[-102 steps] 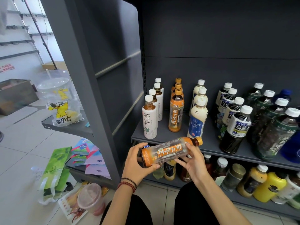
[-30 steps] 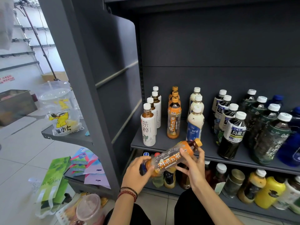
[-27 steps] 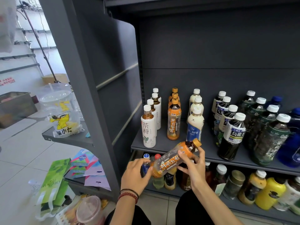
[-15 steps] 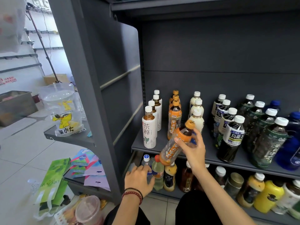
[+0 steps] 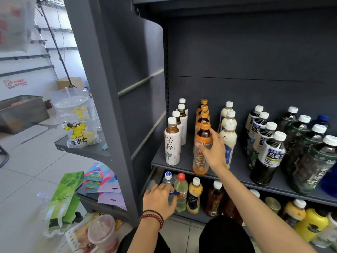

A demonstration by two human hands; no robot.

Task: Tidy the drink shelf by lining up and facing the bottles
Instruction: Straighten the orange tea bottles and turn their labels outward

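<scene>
Orange-capped tea bottle (image 5: 200,161): at the front lip of the shelf (image 5: 237,172), heading the orange row. Near upright, with a slight lean. I cannot tell whether the base is fully seated. Label characters face out.

Right hand (image 5: 213,152): fingers and thumb wrapped round the bottle's shoulder, just under the cap. My guess is that the high grip lets the wrist twist the label forward and drop the base straight in line.

Directly behind that hand: three more orange-capped bottles (image 5: 203,108) in single file. The held one looks meant as the front facer.

Left of the hand: a file of white-labelled bottles (image 5: 172,147) with white caps, amber tea showing at the necks.
Right of it, just beside the knuckles: cream milky bottles (image 5: 228,136).
Further right: dark oolong bottles (image 5: 269,157), then dark bottles with green labels (image 5: 313,161).

All are capped and look full. The rows run front to back, one drink per file.

Below the hand, on the lower shelf (image 5: 199,217): left hand (image 5: 158,198) is laid against a small blue-capped bottle (image 5: 168,177). The fingers reach round it, but whether they clasp it or only touch it I cannot tell. It may be lining up the next pick.

Beside that hand, standing close together:
- a red-capped bottle (image 5: 180,192) of pale green drink
- a white-capped yellow bottle (image 5: 194,196)
- a dark reddish bottle (image 5: 215,198)

This tier looks mixed, with the facing not yet done.

Risk: the base sits close to the shelf lip, so a careless release could tip the bottle forward.
</scene>
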